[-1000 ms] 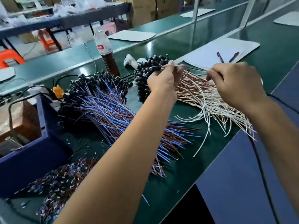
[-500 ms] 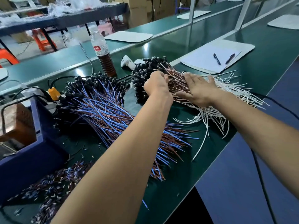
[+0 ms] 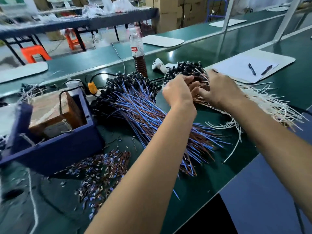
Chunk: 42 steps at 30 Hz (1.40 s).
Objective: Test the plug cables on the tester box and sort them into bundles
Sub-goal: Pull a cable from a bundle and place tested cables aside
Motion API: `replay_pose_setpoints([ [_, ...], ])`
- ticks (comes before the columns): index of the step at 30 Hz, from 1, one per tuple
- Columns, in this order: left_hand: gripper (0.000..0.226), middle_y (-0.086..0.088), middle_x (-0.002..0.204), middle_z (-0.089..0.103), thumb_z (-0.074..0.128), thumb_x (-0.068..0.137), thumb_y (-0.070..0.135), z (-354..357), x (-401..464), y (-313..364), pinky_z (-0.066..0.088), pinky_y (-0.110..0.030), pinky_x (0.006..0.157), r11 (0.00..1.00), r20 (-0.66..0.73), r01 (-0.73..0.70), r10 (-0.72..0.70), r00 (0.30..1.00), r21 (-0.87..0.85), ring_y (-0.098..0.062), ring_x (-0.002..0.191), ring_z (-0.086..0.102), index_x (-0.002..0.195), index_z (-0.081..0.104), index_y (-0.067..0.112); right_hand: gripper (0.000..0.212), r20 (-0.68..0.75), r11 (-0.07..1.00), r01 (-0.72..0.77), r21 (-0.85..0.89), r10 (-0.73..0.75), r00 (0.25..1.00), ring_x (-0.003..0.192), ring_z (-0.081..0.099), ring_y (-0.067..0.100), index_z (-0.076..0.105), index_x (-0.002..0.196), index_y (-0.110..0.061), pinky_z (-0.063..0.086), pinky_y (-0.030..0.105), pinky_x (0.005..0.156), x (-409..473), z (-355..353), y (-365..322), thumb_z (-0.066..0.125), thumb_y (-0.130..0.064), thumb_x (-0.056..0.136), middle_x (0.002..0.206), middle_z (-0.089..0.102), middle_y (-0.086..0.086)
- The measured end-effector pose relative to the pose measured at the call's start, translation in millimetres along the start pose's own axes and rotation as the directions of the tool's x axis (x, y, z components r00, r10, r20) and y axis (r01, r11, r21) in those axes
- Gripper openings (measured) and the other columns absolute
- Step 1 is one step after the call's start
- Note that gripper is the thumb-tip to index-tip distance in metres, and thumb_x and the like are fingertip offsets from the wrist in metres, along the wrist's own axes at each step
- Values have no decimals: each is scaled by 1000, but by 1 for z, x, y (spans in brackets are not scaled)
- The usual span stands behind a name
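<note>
- Two heaps of plug cables lay on the green bench: the white-and-brown heap (image 3: 263,100) at two o'clock, probably unsorted, and the blue-and-brown heap (image 3: 143,112) at centre.
- Left hand (image 3: 179,93) curled its fingers into the white heap's plug ends, apparently gathering a bunch.
- Right hand (image 3: 219,90) pressed spread fingers on it, likely steadying.
- Tester box (image 3: 55,132) sat at nine o'clock, within reach.
</note>
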<state>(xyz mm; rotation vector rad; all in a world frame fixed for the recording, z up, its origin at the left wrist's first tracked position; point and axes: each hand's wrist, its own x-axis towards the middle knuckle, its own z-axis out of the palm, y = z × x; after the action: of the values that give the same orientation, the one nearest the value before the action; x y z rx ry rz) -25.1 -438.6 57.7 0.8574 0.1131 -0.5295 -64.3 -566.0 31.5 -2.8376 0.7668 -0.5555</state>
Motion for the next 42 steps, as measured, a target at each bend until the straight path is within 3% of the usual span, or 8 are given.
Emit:
replay_pose_setpoints([
  [4,19,-2,60,63,50,92,3,-44,-25,33,37,-17,40,998,33,-26,24,999,64,-11,40,44,75,57,9,8,-53,948,271,168,-266,962,81,64,32,73,90,-16,46,36,72,-29,-15,-75,66,-21,88,89,75,14],
  [6,18,-2,59,61,51,91,3,-77,-35,53,33,-18,40,990,3,-79,79,997,115,-10,38,40,76,57,9,16,0,914,375,158,-379,925,77,63,34,62,74,-23,46,38,68,-43,-16,-115,65,-20,88,82,73,14],
  [11,11,-4,59,61,56,89,5,-188,-73,108,33,-18,39,867,-169,-231,334,927,442,-10,40,43,81,62,7,21,123,798,577,175,-599,791,94,68,32,74,96,-22,53,38,77,-80,9,-210,65,-40,97,98,75,8],
  [20,25,4,52,63,51,57,34,-340,-144,190,54,-34,59,253,-156,16,545,824,967,-24,61,64,62,66,15,15,378,628,695,349,-773,509,73,69,30,62,72,-15,52,36,61,-170,45,-367,64,-18,87,72,65,7],
  [24,19,-8,77,69,59,72,31,-383,-153,220,47,-30,70,-53,-171,257,615,770,965,-33,86,68,75,69,14,25,383,685,648,333,-726,571,75,61,35,44,72,-16,49,35,64,-201,74,-418,61,-19,90,70,46,3],
  [28,17,-16,89,72,62,77,17,-403,-146,247,53,-35,78,-132,-160,353,710,686,926,-37,91,68,89,73,12,12,240,734,563,379,-666,706,98,67,42,57,94,-13,43,37,64,-210,90,-450,66,-19,93,96,64,16],
  [35,24,-20,116,67,59,90,9,-401,-101,265,51,-44,93,-410,-3,328,621,784,851,-38,113,62,113,69,6,29,296,766,520,377,-632,716,112,63,44,53,121,-5,50,40,78,-205,117,-466,61,-22,99,117,65,21],
  [42,18,-21,119,67,54,95,9,-404,-91,262,51,-44,89,-467,4,328,580,815,821,-41,115,63,109,65,3,34,305,782,490,384,-609,733,106,64,45,45,117,-11,42,41,71,-203,124,-464,65,-28,95,115,64,18],
])
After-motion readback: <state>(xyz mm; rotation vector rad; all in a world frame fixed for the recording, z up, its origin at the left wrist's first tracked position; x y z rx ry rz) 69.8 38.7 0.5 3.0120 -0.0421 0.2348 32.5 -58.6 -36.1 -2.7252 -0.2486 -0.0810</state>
